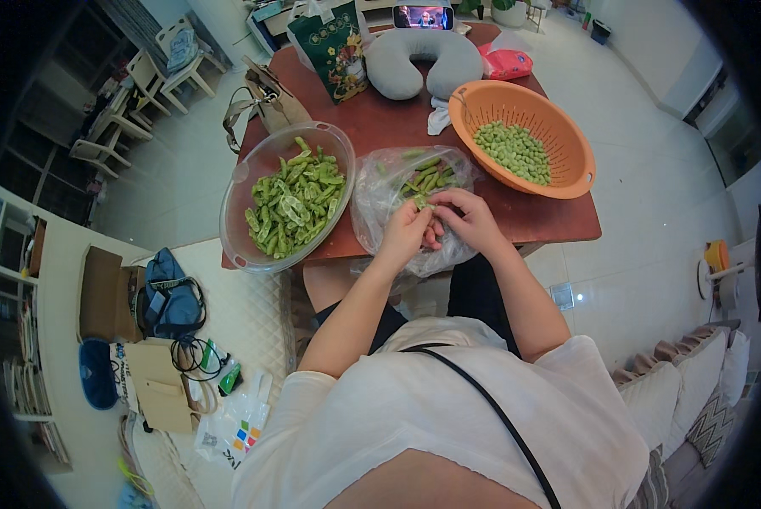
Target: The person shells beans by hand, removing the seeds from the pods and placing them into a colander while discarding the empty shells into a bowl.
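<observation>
While my left hand (pixel 406 232) pinches a green pod (pixel 422 201) between thumb and fingers, my right hand (pixel 472 222) grips it too, fingers closed in narrow. I hold it over an open plastic bag (pixel 370 202) with uncracked pods (pixel 432 177) inside. Left of the bag, a clear bowl (pixel 234 197) holds a heap of green husks (pixel 294 204); beyond my right hand, an orange colander (pixel 569 136) holds beans (pixel 514 153).

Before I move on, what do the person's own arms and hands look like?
The left hand and right hand are ungloved, with no rings visible. The left forearm and right forearm are bare, with no watch, bracelet or cable visible on either. Short, loose white sleeves cover the upper arms, matching the plain white top.
</observation>
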Motion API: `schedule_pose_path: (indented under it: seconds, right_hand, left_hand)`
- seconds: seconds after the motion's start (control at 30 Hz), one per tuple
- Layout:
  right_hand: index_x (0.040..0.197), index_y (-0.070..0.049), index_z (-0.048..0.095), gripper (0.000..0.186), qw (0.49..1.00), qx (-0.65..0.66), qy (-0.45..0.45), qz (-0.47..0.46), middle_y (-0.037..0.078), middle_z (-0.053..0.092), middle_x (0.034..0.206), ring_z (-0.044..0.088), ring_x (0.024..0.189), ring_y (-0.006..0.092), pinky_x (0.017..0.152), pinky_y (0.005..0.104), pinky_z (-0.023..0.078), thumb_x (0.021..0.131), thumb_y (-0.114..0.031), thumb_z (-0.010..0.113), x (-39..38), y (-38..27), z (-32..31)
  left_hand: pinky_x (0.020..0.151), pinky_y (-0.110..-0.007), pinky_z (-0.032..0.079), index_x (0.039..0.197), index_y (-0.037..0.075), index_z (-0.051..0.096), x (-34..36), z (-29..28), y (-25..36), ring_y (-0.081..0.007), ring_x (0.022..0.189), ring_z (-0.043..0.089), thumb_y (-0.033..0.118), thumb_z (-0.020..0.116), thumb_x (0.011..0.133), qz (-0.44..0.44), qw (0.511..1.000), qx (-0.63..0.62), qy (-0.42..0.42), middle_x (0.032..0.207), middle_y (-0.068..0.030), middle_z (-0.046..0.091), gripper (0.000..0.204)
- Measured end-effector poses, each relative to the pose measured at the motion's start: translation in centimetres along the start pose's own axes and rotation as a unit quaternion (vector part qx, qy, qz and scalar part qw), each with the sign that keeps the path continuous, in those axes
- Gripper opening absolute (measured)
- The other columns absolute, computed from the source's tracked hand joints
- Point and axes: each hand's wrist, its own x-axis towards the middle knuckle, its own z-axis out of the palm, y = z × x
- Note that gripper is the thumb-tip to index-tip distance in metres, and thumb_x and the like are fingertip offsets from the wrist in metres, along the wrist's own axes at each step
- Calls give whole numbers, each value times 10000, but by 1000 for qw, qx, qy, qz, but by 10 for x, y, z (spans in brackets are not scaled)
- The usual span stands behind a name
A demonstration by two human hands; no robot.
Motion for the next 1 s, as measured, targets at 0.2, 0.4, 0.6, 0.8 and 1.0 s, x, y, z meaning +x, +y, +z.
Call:
schedule_pose_path:
  seconds: [0.2,0.4,0.6,0.8,1.0]
  right_hand:
    - [921,9,629,144,999,36,-9,40,117,635,867,613,792,217,706,301,477,807,-67,585,1,-6,1]
    - [911,14,633,146,998,27,9,58,110,648,864,616,789,194,721,280,475,827,-84,565,0,0,1]
    - [904,1,627,149,963,226,7,149,-2,597,812,482,683,48,619,191,414,894,-93,512,-3,5,-1]
    - [909,1,624,162,957,251,16,143,-9,601,826,485,688,47,629,186,411,904,-110,506,-5,6,-6]
    - [904,27,627,122,974,185,80,105,44,619,799,555,729,96,658,230,453,848,-56,557,-8,-5,-4]
  left_hand:
    - [529,-234,500,987,23,470,-2,1,5,-71,533,500,136,406,940,1,1000,3,-15,725,-60,563,139]
    - [501,-218,479,989,21,481,-4,6,9,-61,511,481,129,413,927,-21,1000,18,1,689,-51,558,141]
    - [484,-213,471,974,22,496,-4,4,7,-58,501,475,112,405,910,-22,1000,11,-1,679,-46,559,142]
    - [485,-216,472,975,34,500,-3,9,9,-57,502,473,119,409,911,-35,999,13,12,674,-40,553,141]
    - [474,-228,472,1005,33,500,-4,3,9,-61,504,475,129,409,915,-31,999,40,13,669,-42,552,160]
